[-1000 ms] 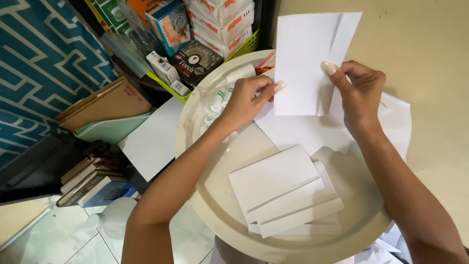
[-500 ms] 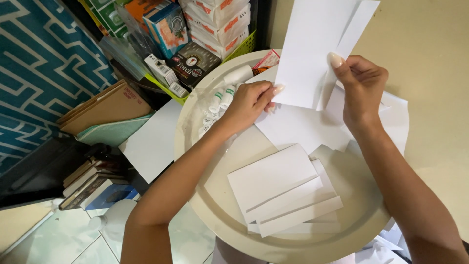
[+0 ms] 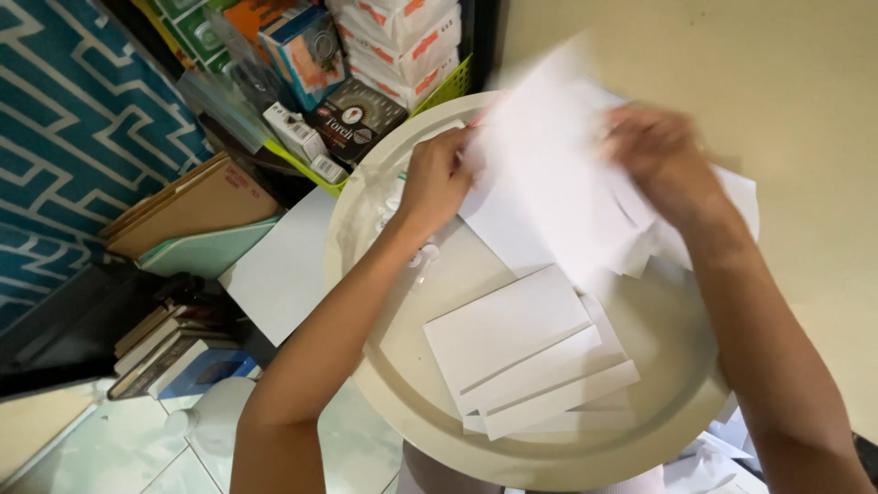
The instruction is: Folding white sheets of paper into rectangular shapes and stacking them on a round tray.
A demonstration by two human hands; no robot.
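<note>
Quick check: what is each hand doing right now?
Left hand: closed on the white paper sheet.
Right hand: blurred, on the same sheet; grip cannot be told.

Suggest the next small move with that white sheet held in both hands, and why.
Probably lower the white sheet flat onto the bare part of the round tray beside the stack of folded papers. Left hand and right hand both grip it above the tray, and it is motion-blurred, so its fold state cannot be judged mid-air.
</note>
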